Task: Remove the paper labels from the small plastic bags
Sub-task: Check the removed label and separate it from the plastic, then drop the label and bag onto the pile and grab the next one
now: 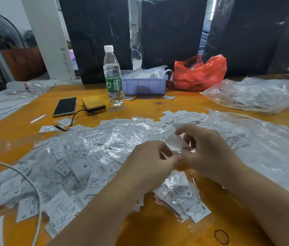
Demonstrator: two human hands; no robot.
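hands: left hand + right hand, both pinching 1 small clear crinkly bag, mid-table
pile: glossy bags w/ flat white paper labels, too many to count
table: smooth orange
bottle: 1, clear plastic

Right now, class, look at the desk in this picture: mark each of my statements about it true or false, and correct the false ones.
1. The water bottle stands upright with its cap on. True.
2. The phone lies inside the purple tray. False: it lies flat on the table, left of the yellow power bank.
3. Both hands work on one small bag, the left hand and right hand each pinching it. True.
4. The red bag sits left of the bottle. False: it sits right of the tray.
5. The pile of bagged labels lies mostly left of the hands. True.
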